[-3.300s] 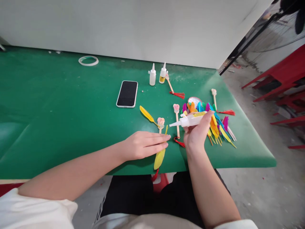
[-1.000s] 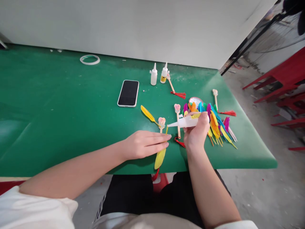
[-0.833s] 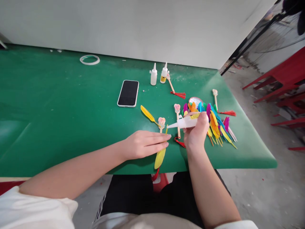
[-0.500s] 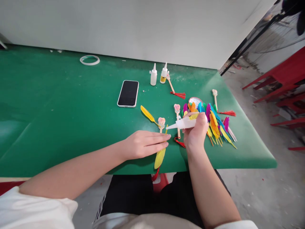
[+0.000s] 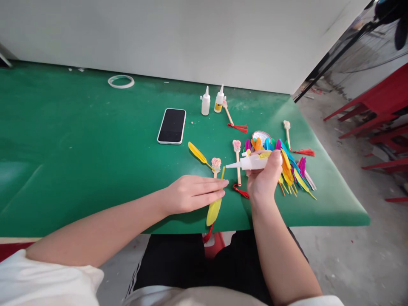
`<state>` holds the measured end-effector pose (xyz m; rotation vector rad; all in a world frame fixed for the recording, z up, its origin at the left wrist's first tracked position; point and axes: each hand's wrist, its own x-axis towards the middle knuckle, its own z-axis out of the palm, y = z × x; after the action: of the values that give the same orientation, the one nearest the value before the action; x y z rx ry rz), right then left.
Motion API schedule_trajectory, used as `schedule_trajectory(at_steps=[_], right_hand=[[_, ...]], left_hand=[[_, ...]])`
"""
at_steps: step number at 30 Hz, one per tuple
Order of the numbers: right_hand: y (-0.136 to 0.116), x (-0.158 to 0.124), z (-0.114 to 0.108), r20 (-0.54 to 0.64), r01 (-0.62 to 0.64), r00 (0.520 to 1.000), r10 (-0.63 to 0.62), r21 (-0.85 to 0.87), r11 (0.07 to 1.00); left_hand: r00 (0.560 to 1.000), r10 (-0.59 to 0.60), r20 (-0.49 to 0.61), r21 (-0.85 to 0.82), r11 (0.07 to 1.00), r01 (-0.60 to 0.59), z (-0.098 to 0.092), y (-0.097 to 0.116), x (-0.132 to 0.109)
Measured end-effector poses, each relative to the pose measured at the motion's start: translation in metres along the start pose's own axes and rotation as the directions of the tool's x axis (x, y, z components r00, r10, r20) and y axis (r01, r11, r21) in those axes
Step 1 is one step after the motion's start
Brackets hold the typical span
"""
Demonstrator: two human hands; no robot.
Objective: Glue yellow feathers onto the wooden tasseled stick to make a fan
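Note:
My left hand (image 5: 191,194) has its fingers pressed together over a yellow feather (image 5: 213,212), vane toward me, bare quill end pointing away. Beneath that hand lies a wooden stick with a pink heart-shaped head (image 5: 216,164); its red tassel (image 5: 208,234) hangs over the table edge. An orange-yellow feather (image 5: 196,152) rests with its quill by the head. My right hand (image 5: 264,182) is closed around a white glue bottle (image 5: 253,162), held sideways. Its nozzle tip is just right of the quill end, slightly apart. Another heart-headed stick (image 5: 236,146) lies under the bottle.
Coloured feathers (image 5: 288,168) are piled at the right, near a round lid-like disc (image 5: 261,137). Two small bottles (image 5: 205,104) stand at the back beside a tasselled stick (image 5: 228,114). A phone (image 5: 172,126), a tape roll (image 5: 121,81) and another stick (image 5: 287,134) lie on the green table.
My right hand has moved slightly right with the glue bottle, so its nozzle tip has drawn off the quill end. My left hand and the yellow feather stay put.

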<state>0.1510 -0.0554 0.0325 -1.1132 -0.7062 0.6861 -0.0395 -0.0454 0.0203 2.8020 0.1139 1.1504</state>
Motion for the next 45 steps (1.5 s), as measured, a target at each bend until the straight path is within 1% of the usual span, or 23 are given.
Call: schedule_trajectory(at_steps=[6, 10, 14, 17, 20, 22, 24, 26, 28, 30, 32, 35, 37, 38, 41, 43, 45], right_hand=[[0.0, -0.002, 0.0, 0.087, -0.032, 0.996, 0.031, 0.008, 0.999], [0.001, -0.002, -0.001, 0.079, -0.022, 0.997, 0.023, -0.018, 1.0], [0.001, -0.001, -0.001, 0.069, 0.004, 0.998, -0.004, -0.008, 1.0], [0.0, -0.003, 0.0, 0.096, 0.017, 0.995, -0.019, 0.018, 1.0], [-0.001, -0.004, 0.001, 0.115, 0.044, 0.992, -0.041, -0.023, 0.999], [0.0, -0.001, 0.0, 0.062, 0.063, 0.996, -0.06, -0.063, 0.996], [0.001, 0.004, -0.003, -0.032, 0.056, 0.998, -0.058, -0.071, 0.996], [0.002, 0.01, -0.006, -0.111, 0.022, 0.993, -0.028, -0.057, 0.998], [0.002, 0.015, -0.008, -0.13, -0.023, 0.991, 0.02, -0.027, 0.999], [0.001, 0.016, -0.009, -0.101, -0.068, 0.992, 0.069, 0.015, 0.998], [-0.001, 0.015, -0.009, -0.03, -0.091, 0.995, 0.093, 0.051, 0.995], [-0.002, 0.01, -0.009, 0.114, -0.055, 0.992, 0.049, 0.053, 0.997], [-0.002, 0.007, -0.008, 0.164, -0.025, 0.986, 0.021, 0.02, 0.999], [-0.002, 0.006, -0.008, 0.164, -0.017, 0.986, 0.017, -0.001, 1.0], [-0.002, 0.005, -0.008, 0.112, -0.002, 0.994, 0.007, -0.04, 0.999], [-0.001, 0.005, -0.008, 0.095, 0.011, 0.995, -0.009, -0.018, 1.0], [-0.001, 0.005, -0.008, 0.119, 0.016, 0.993, -0.018, 0.013, 1.0]], left_hand=[[1.0, 0.002, 0.009, -0.001, 1.0, -0.002, 0.0, -0.002, -0.002], [1.0, 0.0, 0.007, 0.012, 1.0, 0.0, -0.001, -0.001, 0.0], [1.0, 0.003, 0.01, 0.016, 1.0, -0.003, -0.002, 0.0, 0.001], [1.0, 0.003, 0.012, 0.01, 1.0, -0.003, -0.001, 0.0, 0.001], [1.0, 0.003, 0.023, 0.005, 1.0, -0.003, 0.0, -0.001, 0.0], [1.0, 0.002, 0.022, 0.0, 1.0, -0.002, 0.0, -0.001, 0.0], [1.0, -0.001, 0.012, -0.001, 1.0, 0.002, 0.0, 0.0, 0.0], [1.0, -0.002, 0.005, 0.003, 1.0, 0.002, 0.0, 0.0, 0.0], [1.0, 0.0, 0.001, 0.004, 1.0, 0.0, 0.0, 0.0, 0.0], [1.0, 0.003, -0.008, 0.003, 1.0, -0.003, -0.001, 0.0, 0.0], [1.0, 0.005, -0.017, 0.003, 1.0, -0.005, -0.001, -0.001, 0.0], [1.0, 0.006, -0.018, 0.008, 1.0, -0.006, -0.002, -0.001, 0.001], [1.0, 0.006, -0.01, 0.007, 1.0, -0.006, -0.002, -0.001, 0.002], [1.0, 0.007, -0.008, 0.005, 1.0, -0.007, -0.002, -0.001, 0.002], [1.0, 0.007, -0.011, 0.0, 1.0, -0.007, -0.002, 0.0, 0.001], [1.0, 0.005, -0.012, -0.003, 1.0, -0.005, -0.001, 0.0, 0.001], [1.0, 0.007, -0.009, -0.006, 1.0, -0.007, -0.001, 0.0, 0.001]])
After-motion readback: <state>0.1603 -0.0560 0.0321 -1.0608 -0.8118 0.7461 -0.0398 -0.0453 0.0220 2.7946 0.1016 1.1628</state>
